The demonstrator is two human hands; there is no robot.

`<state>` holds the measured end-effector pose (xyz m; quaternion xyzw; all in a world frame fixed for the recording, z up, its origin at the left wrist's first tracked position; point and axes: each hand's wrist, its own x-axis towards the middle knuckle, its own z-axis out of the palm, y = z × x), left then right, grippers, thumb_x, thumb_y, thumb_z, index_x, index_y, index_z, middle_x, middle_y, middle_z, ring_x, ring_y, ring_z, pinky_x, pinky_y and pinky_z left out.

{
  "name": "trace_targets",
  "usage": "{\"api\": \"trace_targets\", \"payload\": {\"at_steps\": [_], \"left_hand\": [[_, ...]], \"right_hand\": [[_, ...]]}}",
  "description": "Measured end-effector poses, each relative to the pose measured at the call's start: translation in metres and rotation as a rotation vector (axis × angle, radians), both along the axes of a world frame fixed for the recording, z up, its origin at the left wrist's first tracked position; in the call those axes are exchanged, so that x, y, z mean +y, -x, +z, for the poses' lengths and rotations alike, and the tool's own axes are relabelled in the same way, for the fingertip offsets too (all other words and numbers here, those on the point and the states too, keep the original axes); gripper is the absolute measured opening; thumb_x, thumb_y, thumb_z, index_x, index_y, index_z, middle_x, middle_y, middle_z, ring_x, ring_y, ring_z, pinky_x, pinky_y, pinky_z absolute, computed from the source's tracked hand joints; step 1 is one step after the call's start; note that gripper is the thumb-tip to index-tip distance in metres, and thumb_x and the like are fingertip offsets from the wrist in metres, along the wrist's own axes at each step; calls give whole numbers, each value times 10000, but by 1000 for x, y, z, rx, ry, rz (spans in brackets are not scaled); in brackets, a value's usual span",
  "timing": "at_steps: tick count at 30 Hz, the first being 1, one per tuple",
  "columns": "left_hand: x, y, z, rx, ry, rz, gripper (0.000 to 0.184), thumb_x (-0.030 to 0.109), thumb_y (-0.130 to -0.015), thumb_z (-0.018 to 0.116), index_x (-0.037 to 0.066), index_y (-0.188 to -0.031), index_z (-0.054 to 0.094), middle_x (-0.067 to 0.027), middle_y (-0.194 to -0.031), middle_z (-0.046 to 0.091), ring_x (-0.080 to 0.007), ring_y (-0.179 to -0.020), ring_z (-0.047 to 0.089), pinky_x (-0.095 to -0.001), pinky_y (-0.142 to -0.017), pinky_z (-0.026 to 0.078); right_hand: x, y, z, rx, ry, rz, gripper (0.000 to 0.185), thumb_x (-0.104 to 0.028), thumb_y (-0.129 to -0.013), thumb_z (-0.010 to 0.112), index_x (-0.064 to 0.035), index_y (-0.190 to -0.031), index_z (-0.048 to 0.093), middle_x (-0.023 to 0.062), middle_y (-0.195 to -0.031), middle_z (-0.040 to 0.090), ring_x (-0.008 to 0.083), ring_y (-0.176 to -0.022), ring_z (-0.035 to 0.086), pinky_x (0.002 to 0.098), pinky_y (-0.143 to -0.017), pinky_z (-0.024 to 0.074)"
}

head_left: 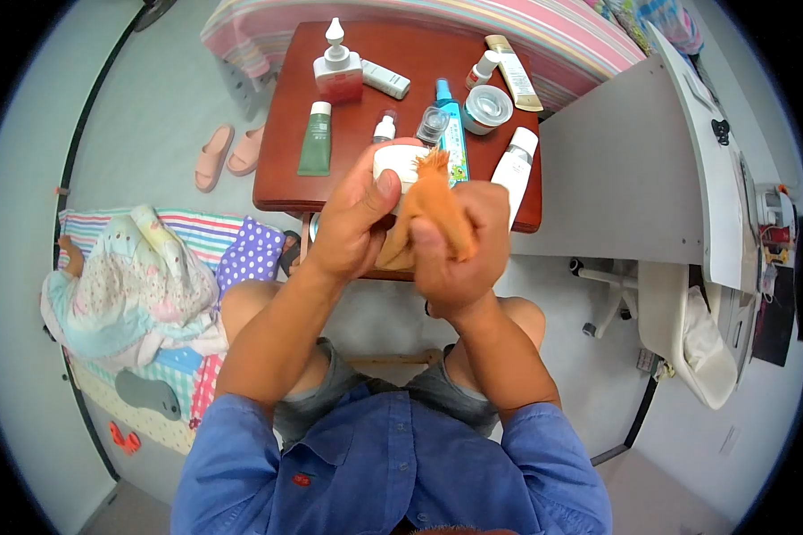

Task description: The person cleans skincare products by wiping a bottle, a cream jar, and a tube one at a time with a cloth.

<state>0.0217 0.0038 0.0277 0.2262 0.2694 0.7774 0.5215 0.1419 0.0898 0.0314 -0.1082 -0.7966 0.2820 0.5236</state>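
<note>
From my distant seat I have the white jar [396, 161] a little above the middle of the head view, held over the near part of the reddish-brown table [281, 147]; I take it as the hub of my clock. The left hand [359, 214], at 7 o'clock, curls its fingers around the jar, thumb along the near side. The right hand [462, 245], at 5 o'clock, is slightly blurred and clenches a bunched orange cloth [433, 207] whose frayed end covers part of the jar; how hard the cloth presses there, I cannot tell. The two hands are close together.

Just beyond, I see a small white-topped bottle [384, 127] at 11 and a little clear jar [433, 124] at 1, near the blue spray bottle [453, 134] at 2. Farther along 2 o'clock is a clear-lidded tub [488, 108], and a white bottle [515, 169] slants at 3. A pump bottle [337, 78] with pink contents stands at 11, near a pale tube [384, 78] at 12. The green tube [315, 143] lies between 9 and 10.

Off the table, I make out pink slippers [212, 160] on the floor at 9, rumpled bedding [143, 285] at 8, a striped cover [473, 22] at 1, a grey panel [607, 169] at 3, and a white chair [674, 330] at 4.
</note>
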Motion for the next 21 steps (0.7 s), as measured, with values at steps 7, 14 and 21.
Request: {"api": "trace_targets", "payload": {"at_steps": [7, 14, 21], "left_hand": [[2, -15, 11, 32, -21, 10, 858, 492, -918, 723, -25, -1485, 339, -111, -1331, 565, -177, -1241, 549, -328, -1064, 453], [1, -8, 3, 182, 0, 177, 861, 555, -866, 753, -10, -1416, 407, -110, -1272, 579, -176, -1147, 594, -315, -998, 498], [2, -13, 1, 113, 22, 153, 735, 568, -980, 582, -26, -1395, 460, -119, -1262, 596, -187, -1177, 584, -335, -1026, 479]], "right_hand": [[10, 4, 12, 127, 610, -3, 253, -163, -1031, 564, 41, -1177, 544, 101, -1119, 607, 144, -1002, 585, 306, -916, 472], [-2, 0, -5, 17, 95, -14, 325, -236, -957, 695, 9, -1124, 563, 124, -1059, 608, 230, -923, 592, 331, -863, 469], [7, 4, -4, 26, -68, -120, 305, -195, -943, 698, -1, -1148, 584, 121, -992, 634, 256, -900, 598, 352, -809, 491]]}}
